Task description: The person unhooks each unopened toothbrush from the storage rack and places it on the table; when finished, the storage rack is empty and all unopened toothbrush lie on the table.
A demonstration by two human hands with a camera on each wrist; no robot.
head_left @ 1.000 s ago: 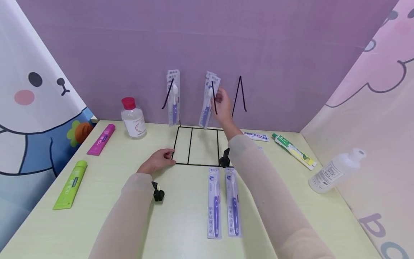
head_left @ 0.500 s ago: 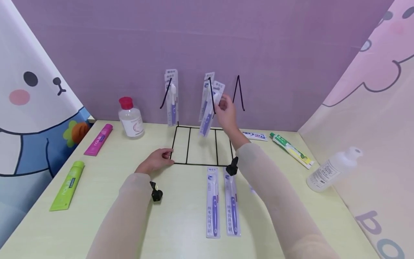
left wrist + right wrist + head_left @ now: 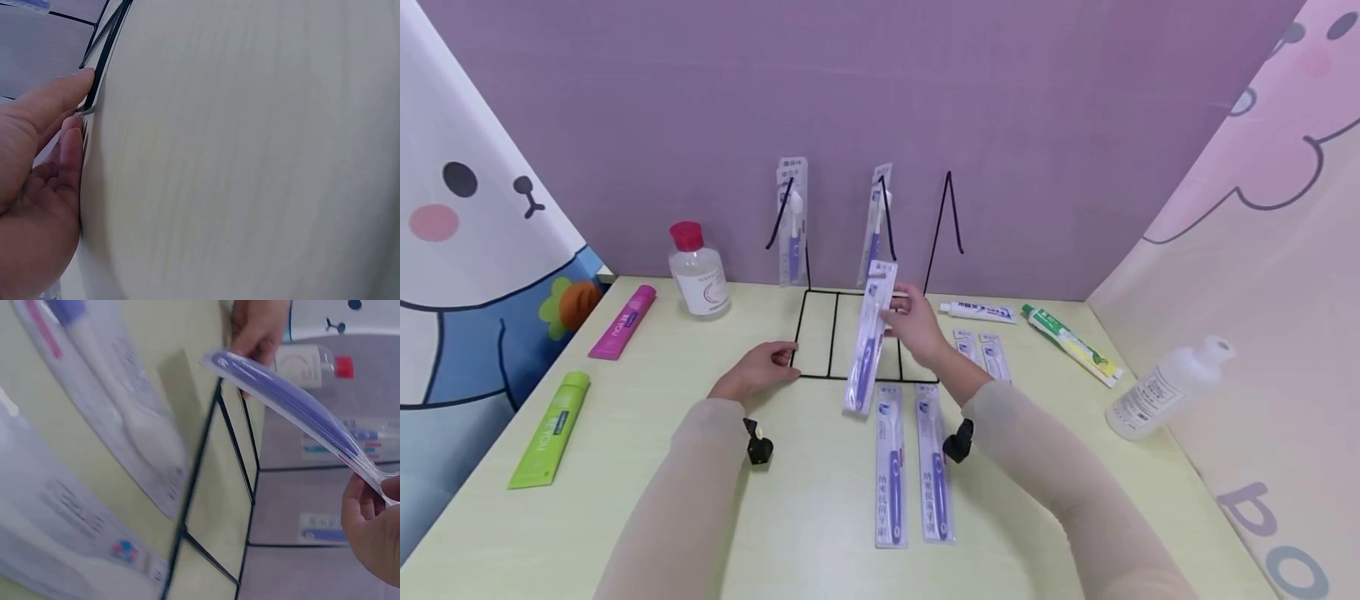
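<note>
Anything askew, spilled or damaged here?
Nothing looks spilled or damaged. Only oddity: on the black wire rack, the right hook is bare, while the left hook and middle hook carry packaged toothbrushes.

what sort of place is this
Probably a small mock shop display on a table: a black wire rack with packaged toothbrushes on its hooks, tubes and bottles set around, and a purple backdrop with cartoon-printed panels at both sides.
</note>
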